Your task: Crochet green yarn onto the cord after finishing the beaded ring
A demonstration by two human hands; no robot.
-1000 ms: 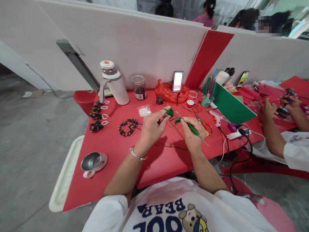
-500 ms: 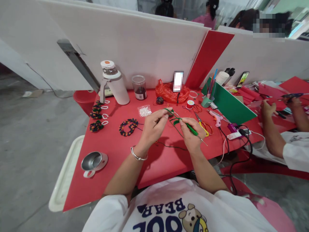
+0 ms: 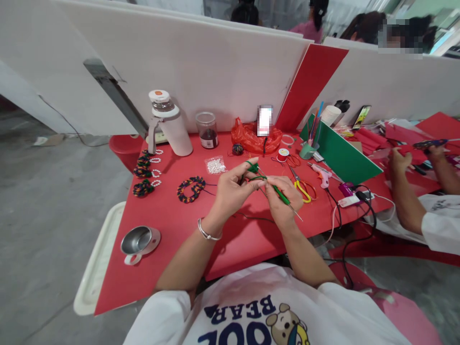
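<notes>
Near the middle of the red table, my left hand (image 3: 233, 187) is closed on green yarn (image 3: 252, 167), with a strand looped over its raised index finger. My right hand (image 3: 284, 199) grips a crochet hook with a green handle (image 3: 281, 195); its thin metal end sticks out below the palm. The fingertips of both hands nearly meet at the green yarn piece, which they partly hide. To the left lies a dark multicoloured braided ring (image 3: 191, 189), with a small bag of white beads (image 3: 215, 165) behind it. Yellow-handled scissors (image 3: 302, 188) lie right of my right hand.
A metal cup (image 3: 140, 242), a white flask (image 3: 176, 129) and a jar (image 3: 207, 130) stand on the left. At the back are a red plastic bag (image 3: 244, 139) and a phone (image 3: 265, 120). A pink glue gun (image 3: 322, 176), cables and a person's hands (image 3: 399, 163) are on the right.
My left hand has moved slightly right, its thumb now reaching the fingertips of my right hand. My right hand and the hook have shifted a little left and down.
</notes>
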